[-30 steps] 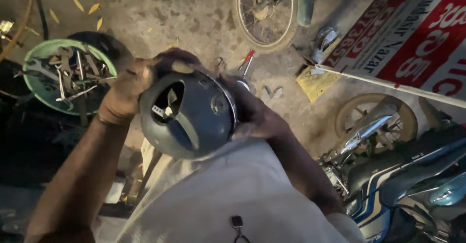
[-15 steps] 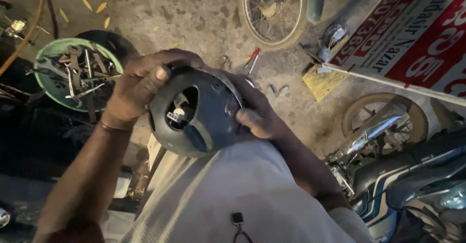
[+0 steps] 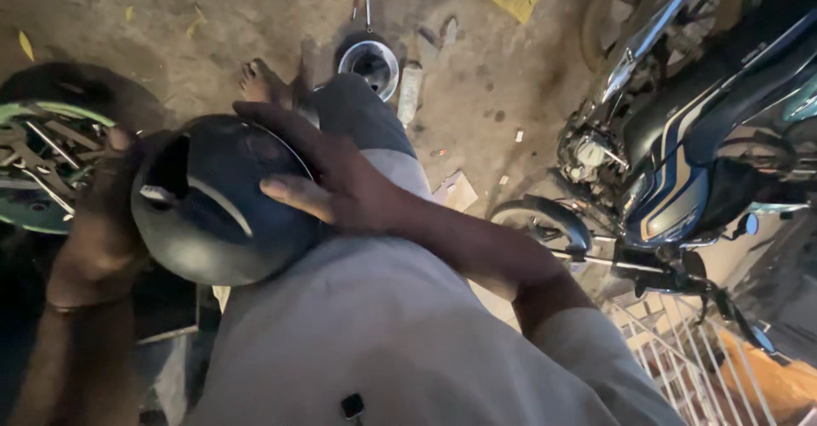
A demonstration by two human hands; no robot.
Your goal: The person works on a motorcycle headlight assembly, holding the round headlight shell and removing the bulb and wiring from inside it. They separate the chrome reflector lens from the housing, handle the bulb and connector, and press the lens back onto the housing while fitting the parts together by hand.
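Dark, rounded shell (image 3: 225, 205), smooth and matte (plastic, by the look), with an opening on its left face, held over the lap, left of centre. Left hand (image 3: 102, 222) clamped around the shell's left edge, thumb at the rim. Right hand (image 3: 328, 175) pressed flat over the right curve, fingers spread. Left: green tray (image 3: 21, 213) of metal tools. Far: shiny metal bowl (image 3: 370, 64) on gritty dirt ground (image 3: 128, 43). Right: motorcycle (image 3: 681, 154).
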